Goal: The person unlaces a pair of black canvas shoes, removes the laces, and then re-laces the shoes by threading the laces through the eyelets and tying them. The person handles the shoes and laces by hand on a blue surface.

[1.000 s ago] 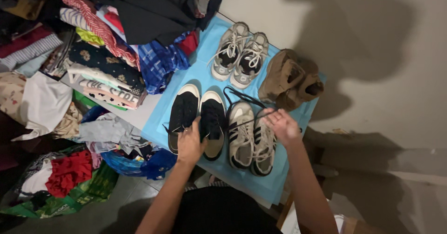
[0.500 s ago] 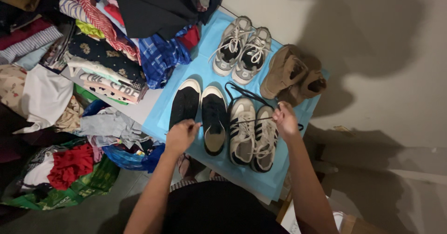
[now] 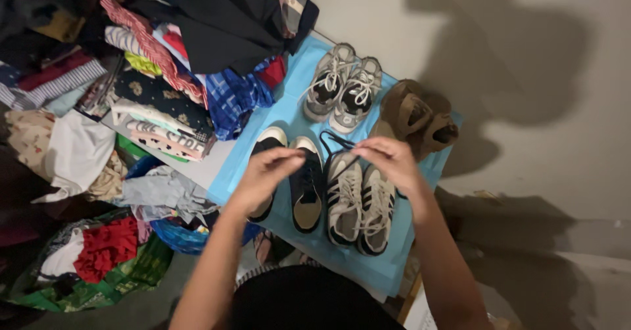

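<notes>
The left hand (image 3: 269, 170) hovers over the black sneakers (image 3: 289, 175), fingers curled inward and pinched at the tips; its grip appears closed on one end of a black shoelace (image 3: 336, 141), though the lace is too thin to confirm inside the fingers. The right hand (image 3: 389, 164) sits just beside it, above the striped white sneakers (image 3: 358, 202), fingers bent down and also pinched; the lace end it holds is hidden under the knuckles. A visible loop of the lace runs between the two hands, close to the toe of the striped pair. The left hand covers most of the left black shoe. Beyond the right hand, brown ankle boots (image 3: 415, 118) are partly blocked by its fingers. Grey running shoes (image 3: 343, 88) lie farther out, well apart from both hands. All pairs rest on a blue mat (image 3: 368, 264). Outward of the left hand, a clothing pile (image 3: 164, 73) is cut off at the frame edge.
</notes>
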